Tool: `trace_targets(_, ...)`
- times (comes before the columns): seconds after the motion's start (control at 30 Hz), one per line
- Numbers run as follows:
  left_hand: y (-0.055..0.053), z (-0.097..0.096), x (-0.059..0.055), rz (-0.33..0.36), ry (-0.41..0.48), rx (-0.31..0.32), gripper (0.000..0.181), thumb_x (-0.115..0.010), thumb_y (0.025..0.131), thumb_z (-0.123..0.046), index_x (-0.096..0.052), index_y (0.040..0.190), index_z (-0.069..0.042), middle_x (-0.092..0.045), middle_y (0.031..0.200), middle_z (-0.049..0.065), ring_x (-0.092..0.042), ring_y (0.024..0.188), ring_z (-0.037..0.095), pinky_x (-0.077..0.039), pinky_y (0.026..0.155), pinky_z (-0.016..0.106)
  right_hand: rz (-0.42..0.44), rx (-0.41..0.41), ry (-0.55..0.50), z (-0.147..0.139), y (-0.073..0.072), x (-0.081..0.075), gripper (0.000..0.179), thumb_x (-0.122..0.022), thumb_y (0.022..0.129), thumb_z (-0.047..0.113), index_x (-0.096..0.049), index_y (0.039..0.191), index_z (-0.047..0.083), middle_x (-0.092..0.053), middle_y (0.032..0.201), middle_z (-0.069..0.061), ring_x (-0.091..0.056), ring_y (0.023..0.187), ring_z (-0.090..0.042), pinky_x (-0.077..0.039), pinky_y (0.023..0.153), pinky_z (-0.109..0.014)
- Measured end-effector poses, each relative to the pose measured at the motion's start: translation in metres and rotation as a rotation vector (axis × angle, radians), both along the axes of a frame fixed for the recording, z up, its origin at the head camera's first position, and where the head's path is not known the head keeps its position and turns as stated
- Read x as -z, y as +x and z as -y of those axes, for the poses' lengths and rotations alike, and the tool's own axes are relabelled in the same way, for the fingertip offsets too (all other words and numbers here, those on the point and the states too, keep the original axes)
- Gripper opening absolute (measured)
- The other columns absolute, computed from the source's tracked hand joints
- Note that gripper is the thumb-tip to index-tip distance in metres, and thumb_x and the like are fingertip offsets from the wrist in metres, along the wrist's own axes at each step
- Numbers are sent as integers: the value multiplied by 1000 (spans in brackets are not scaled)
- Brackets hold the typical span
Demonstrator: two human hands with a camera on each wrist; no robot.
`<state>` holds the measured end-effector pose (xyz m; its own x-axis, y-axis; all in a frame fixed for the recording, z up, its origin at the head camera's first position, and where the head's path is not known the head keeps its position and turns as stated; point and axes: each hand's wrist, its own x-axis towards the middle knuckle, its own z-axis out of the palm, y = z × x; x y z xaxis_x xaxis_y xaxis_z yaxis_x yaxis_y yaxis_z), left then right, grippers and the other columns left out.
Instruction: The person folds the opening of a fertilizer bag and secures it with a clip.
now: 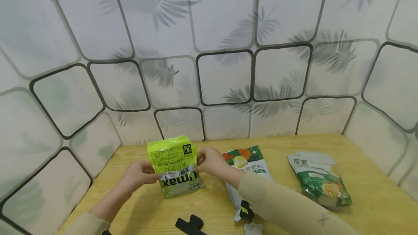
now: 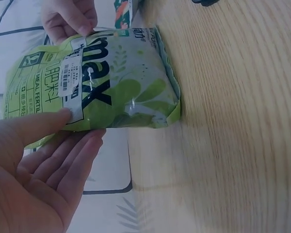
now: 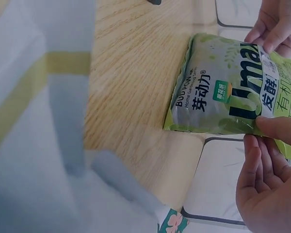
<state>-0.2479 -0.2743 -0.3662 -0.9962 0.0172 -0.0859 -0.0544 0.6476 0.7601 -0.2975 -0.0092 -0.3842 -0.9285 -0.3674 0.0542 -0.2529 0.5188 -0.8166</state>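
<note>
A lime-green and pale fertilizer bag [image 1: 177,166] with "Umax" lettering is held at its two sides, its lower edge at the tabletop. My left hand [image 1: 141,174] pinches the left side; in the left wrist view its thumb lies on the printed face, the fingers of the left hand [image 2: 53,160] behind. On the opposite side my right hand [image 1: 212,162] pinches the bag. The right wrist view shows the right hand [image 3: 271,170] with its thumb on the front of the fertilizer bag [image 3: 228,92]. Whether the bag's full weight rests on the table cannot be seen.
A green, red and white fertilizer bag [image 1: 249,162] lies partly under my right forearm. Farther right is a white and green bag [image 1: 320,178]. Near the front edge lie a black tool [image 1: 192,224], a black and yellow item [image 1: 245,211] and a grey piece [image 1: 253,229]. A patterned curtain backs the table.
</note>
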Motion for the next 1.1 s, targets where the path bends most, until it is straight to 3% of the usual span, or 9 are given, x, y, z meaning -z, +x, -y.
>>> trace_targets(0.17,2,-1,-1,-28,-17,35,31,-84,89,-8,-75,114,7,-81,99,17,-78,91,29,-67,81,46,2,-21,-15,-3,-1,2,17,-88,84,0,-72,89,4,-75,92,-6,-69,83,-14,-63,75,-29)
trace_targets(0.37,6,-1,-4,-72,-49,75,28,-83,90,-7,-76,113,7,-81,99,18,-79,90,30,-67,78,44,-12,-21,-24,-6,2,2,14,-89,86,10,-75,89,6,-77,93,-5,-69,86,-14,-61,74,-29)
trace_targets(0.6,15,0,3,-171,-48,138,20,-76,97,-7,-76,112,7,-81,102,19,-80,88,29,-67,72,34,-43,-24,-11,-11,5,-1,12,-86,90,17,-78,87,8,-78,91,-3,-67,83,-11,-57,70,-28)
trace_targets(0.83,20,-2,5,-219,-78,106,22,-76,97,-9,-77,113,6,-81,104,20,-80,87,27,-67,72,32,-72,-36,19,-11,6,-4,13,-84,92,20,-78,88,9,-77,90,-2,-67,82,-11,-57,69,-28)
trace_targets(1.1,22,-2,8,-256,-88,62,20,-78,96,-8,-78,113,2,-82,100,16,-80,85,29,-67,72,32,-104,-48,19,-11,6,-6,12,-81,95,16,-83,102,7,-82,99,-6,-75,90,-18,-63,78,-33)
